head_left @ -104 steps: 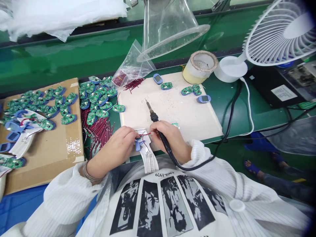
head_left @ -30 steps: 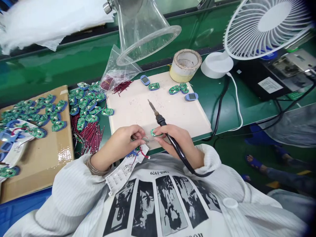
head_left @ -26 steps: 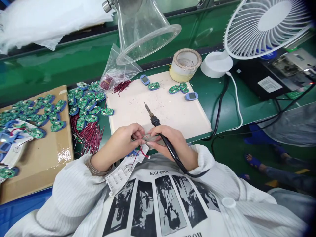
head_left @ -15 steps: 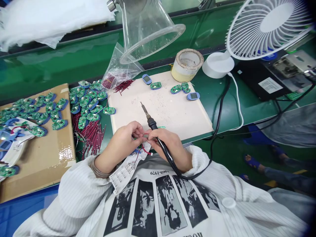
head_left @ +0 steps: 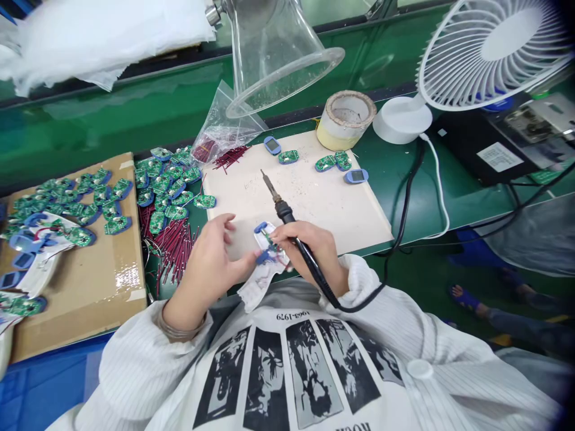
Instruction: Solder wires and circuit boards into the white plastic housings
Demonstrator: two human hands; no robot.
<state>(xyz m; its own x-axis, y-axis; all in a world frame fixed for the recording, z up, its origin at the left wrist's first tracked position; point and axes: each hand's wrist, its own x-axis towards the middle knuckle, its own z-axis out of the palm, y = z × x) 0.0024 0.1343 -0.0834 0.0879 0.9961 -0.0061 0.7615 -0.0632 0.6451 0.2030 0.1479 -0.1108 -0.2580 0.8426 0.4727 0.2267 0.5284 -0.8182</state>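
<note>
My right hand (head_left: pixel 312 251) is closed round a black soldering iron (head_left: pixel 281 206) whose tip points up and away over the beige work mat (head_left: pixel 323 200); its fingertips also press on a small white part (head_left: pixel 265 263) with a blue piece and thin wires. My left hand (head_left: pixel 211 266) sits just left of that part, thumb against its lower end and the other fingers lifted and spread. The part lies at the mat's near edge, partly over my lap.
Green circuit boards (head_left: pixel 166 182) and red wire pieces (head_left: pixel 173 248) lie left of the mat, more boards on a cardboard sheet (head_left: pixel 94 287). A tape roll (head_left: pixel 345 120), a white fan (head_left: pixel 489 54), a clear funnel hood (head_left: pixel 278 54) and black cables (head_left: pixel 406 197) stand behind and to the right.
My left hand has opened its fingers and moved left off the white part. The part has shifted up onto the mat's edge. The soldering iron has swung slightly right.
</note>
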